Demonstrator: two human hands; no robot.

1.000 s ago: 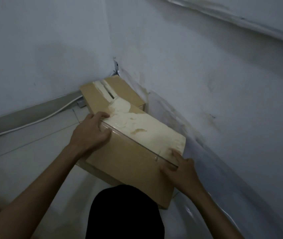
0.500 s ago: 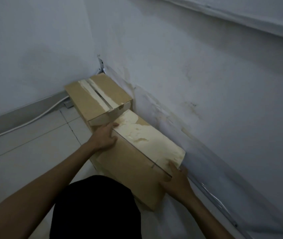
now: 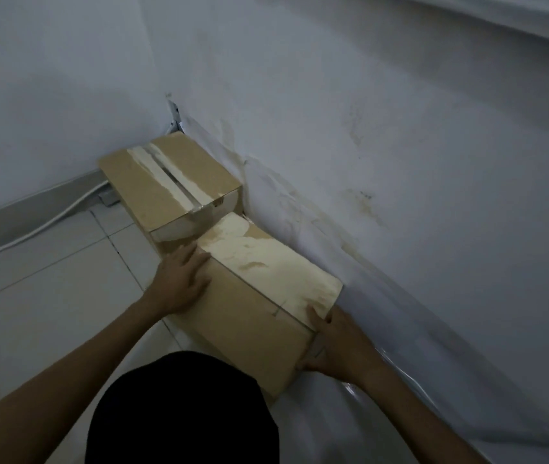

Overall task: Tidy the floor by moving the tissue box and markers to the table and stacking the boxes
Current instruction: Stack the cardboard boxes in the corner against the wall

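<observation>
**Q:** so where are the boxes right now?

**A:** the near box (image 3: 266, 289) is mid-frame, long side along the wall (image 3: 400, 128), taped top facing up. Its far end sits right up against the far box (image 3: 166, 179), which is tucked into the corner, upper left of centre.

**Q:** and the hands?

**A:** one on each end. The left hand (image 3: 179, 283) lies flat against the left end, fingers pretty straight and spread, pressing rather than grabbing. The right hand (image 3: 340, 343) grips the lower right end, thumb on the top edge and fingers curled round the corner. Can't tell if the box is resting on the floor (image 3: 49, 296).
</observation>
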